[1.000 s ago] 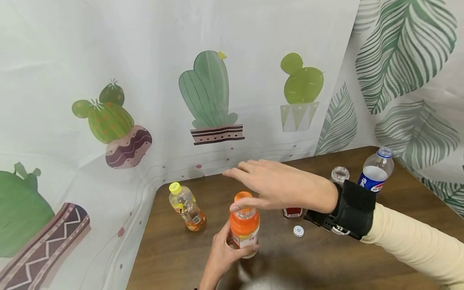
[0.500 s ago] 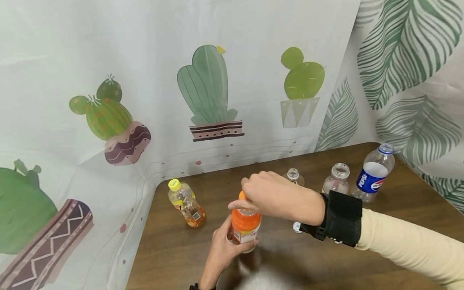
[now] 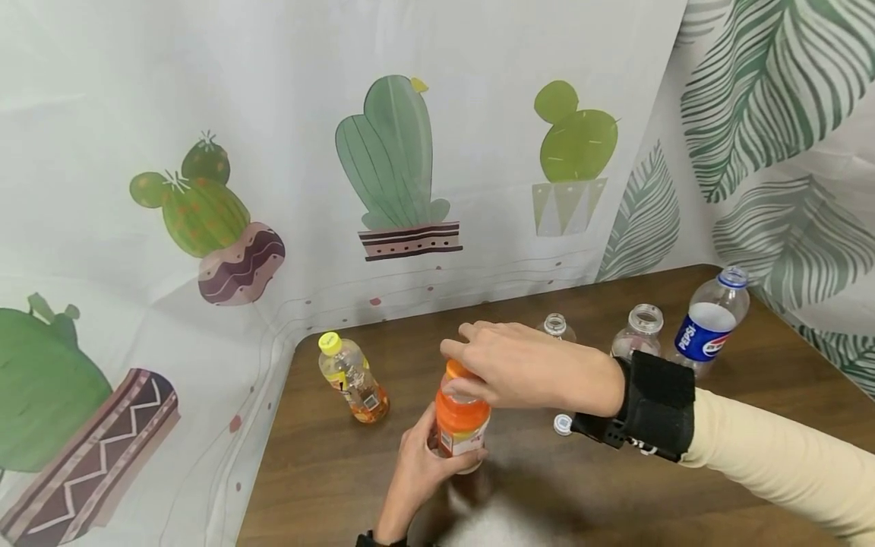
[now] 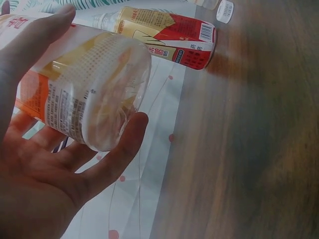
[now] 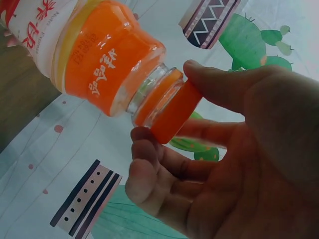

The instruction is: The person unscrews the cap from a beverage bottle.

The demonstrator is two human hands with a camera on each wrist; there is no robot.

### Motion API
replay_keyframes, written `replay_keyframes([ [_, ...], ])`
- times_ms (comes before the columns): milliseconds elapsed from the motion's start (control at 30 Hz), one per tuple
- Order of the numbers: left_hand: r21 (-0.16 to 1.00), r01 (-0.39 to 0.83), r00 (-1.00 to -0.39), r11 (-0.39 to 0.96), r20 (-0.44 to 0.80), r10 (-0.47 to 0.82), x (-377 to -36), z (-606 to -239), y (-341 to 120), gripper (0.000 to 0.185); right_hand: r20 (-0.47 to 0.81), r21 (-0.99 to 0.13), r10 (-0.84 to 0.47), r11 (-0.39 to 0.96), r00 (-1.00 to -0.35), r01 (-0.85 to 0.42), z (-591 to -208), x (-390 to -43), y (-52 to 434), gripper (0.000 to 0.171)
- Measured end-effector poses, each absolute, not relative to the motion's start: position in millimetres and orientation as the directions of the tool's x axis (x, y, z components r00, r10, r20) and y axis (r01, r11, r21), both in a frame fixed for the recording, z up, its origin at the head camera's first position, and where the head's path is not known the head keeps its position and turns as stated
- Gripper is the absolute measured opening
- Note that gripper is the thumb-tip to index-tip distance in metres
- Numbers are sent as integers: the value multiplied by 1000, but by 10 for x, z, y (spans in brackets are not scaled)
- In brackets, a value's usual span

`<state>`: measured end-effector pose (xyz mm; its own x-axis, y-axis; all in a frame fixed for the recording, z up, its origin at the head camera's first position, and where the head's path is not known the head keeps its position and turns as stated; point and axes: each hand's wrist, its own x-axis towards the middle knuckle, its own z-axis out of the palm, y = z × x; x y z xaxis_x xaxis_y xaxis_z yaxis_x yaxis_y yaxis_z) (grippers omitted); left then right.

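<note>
An orange-and-clear drink bottle (image 3: 462, 414) stands upright over the table in the head view. My left hand (image 3: 418, 469) grips its lower body, the thumb across the front label. In the left wrist view the bottle's clear base (image 4: 117, 94) shows beyond the curled fingers. The right hand (image 3: 522, 366) reaches across from the right above the bottle and hides part of its top. Thumb and fingertips pinch the orange cap (image 5: 178, 112), which sits at the bottle's mouth, with an orange ring just below it on the clear neck.
A yellow-capped bottle (image 3: 352, 380) stands left on the wooden table (image 3: 328, 486). To the right are a Pepsi bottle (image 3: 711, 323) and a wide-mouthed clear bottle (image 3: 639, 334), both uncapped. Behind the right hand is another open bottle (image 3: 556, 325). A white cap (image 3: 563, 425) lies nearby.
The right hand was stretched out over the bottle's top; it has come down and its fingers have curled onto the orange cap. The left hand keeps its grip on the bottle.
</note>
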<state>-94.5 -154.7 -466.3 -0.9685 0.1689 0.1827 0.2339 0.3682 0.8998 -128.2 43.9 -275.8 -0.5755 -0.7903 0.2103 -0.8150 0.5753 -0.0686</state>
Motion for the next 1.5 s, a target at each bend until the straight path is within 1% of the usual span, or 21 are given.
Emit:
replay_keyframes([
  [100, 897, 236, -969, 374, 189, 157, -953, -4669, -1553, 65, 228, -86, -802, 549, -552, -832, -2738, -1284, 454, 25],
  [233, 900, 228, -972, 371, 186, 145, -950, -4686, -1569, 66, 258, -121, -800, 530, -542, -840, -2712, -1279, 487, 23],
  [400, 913, 224, -973, 340, 193, 122, -938, -4708, -1618, 63, 333, -142, -784, 507, -524, -850, -2712, -1291, 543, 22],
  [467, 920, 220, -975, 325, 198, 100, -936, -4712, -1647, 63, 358, -140, -773, 509, -523, -849, -2734, -1303, 565, 22],
  [533, 924, 209, -978, 321, 196, 72, -934, -4707, -1681, 63, 363, -151, -761, 521, -537, -840, -2771, -1316, 588, 24],
  [667, 919, 192, -980, 344, 196, 23, -930, -4680, -1757, 63, 334, -206, -742, 544, -581, -813, -2915, -1343, 623, 29],
  [867, 905, 182, -976, 384, 214, -42, -931, -4636, -1860, 65, 311, -247, -749, 531, -585, -811, -3276, -1385, 645, 32],
  [1000, 907, 165, -973, 388, 214, -86, -936, -4624, -1908, 63, 233, -281, -767, 536, -598, -796, -3528, -1408, 629, 20],
  [1100, 912, 154, -974, 380, 205, -97, -937, -4621, -1931, 62, 181, -303, -773, 545, -609, -782, -3716, -1429, 587, 16],
  [1167, 917, 149, -976, 371, 197, -96, -937, -4622, -1935, 62, 149, -311, -769, 560, -622, -768, -3841, -1436, 559, 18],
  [1300, 918, 142, -977, 369, 190, -97, -939, -4623, -1936, 62, 99, -300, -752, 601, -651, -740, -4076, -1459, 508, 31],
  [1400, 916, 139, -977, 377, 190, -101, -942, -4626, -1934, 61, 67, -301, -735, 630, -675, -716, -4238, -1480, 472, 37],
  [1500, 913, 139, -976, 384, 191, -101, -942, -4638, -1930, 61, 56, -308, -724, 642, -687, -702, -4405, -1489, 439, 37],
])
